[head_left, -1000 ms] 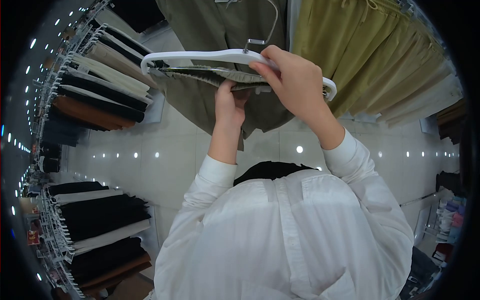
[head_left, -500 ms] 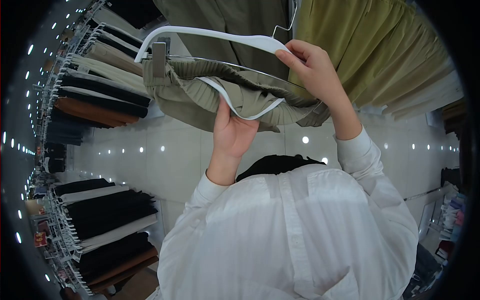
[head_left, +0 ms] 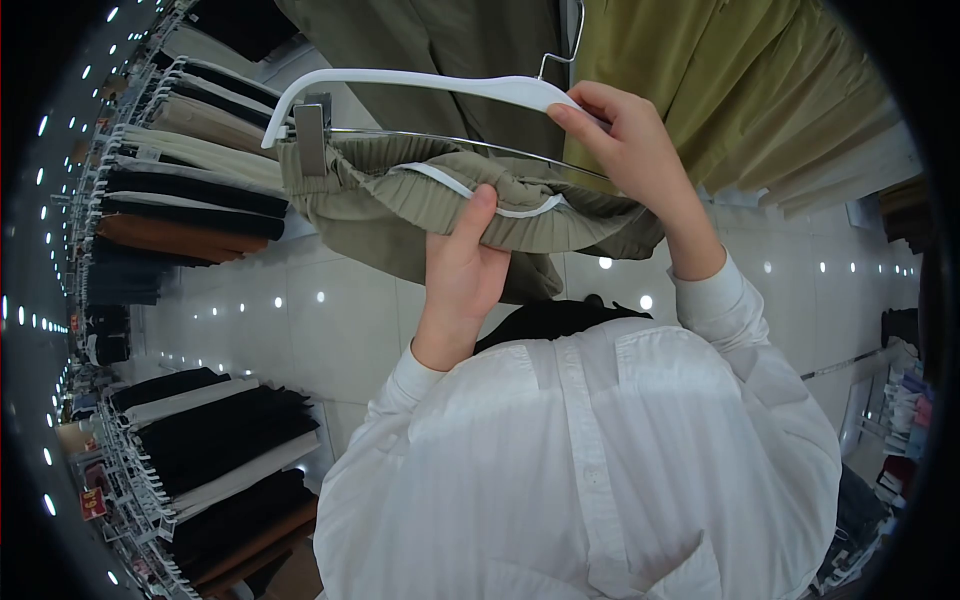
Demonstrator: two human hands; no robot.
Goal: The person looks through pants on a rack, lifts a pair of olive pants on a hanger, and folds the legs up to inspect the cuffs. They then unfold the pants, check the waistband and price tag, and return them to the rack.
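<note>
My right hand (head_left: 635, 140) grips the right shoulder of a white plastic hanger (head_left: 420, 80), thumb pressed on its front. A metal bar with clips runs below; the left clip (head_left: 311, 138) pinches the elastic waistband of olive-grey pants (head_left: 350, 215). The right end of the waistband lies below my right wrist. My left hand (head_left: 467, 260) holds the front of the waistband from below, thumb over its upper edge and fingers hidden behind the cloth. A white drawstring (head_left: 435, 175) curves along the waistband, passing by my left thumb.
Dark olive pants (head_left: 440, 45) and yellow-green garments (head_left: 660, 80) hang just beyond the hanger. Racks of folded-over pants (head_left: 200, 225) line the left side, with black ones (head_left: 235, 430) lower down. Shiny tiled floor (head_left: 350, 310) lies below.
The waistband has tipped, and my left thumb now lies over its edge near the drawstring. The hanger has dropped slightly toward me on its left side. My right hand keeps its hold.
</note>
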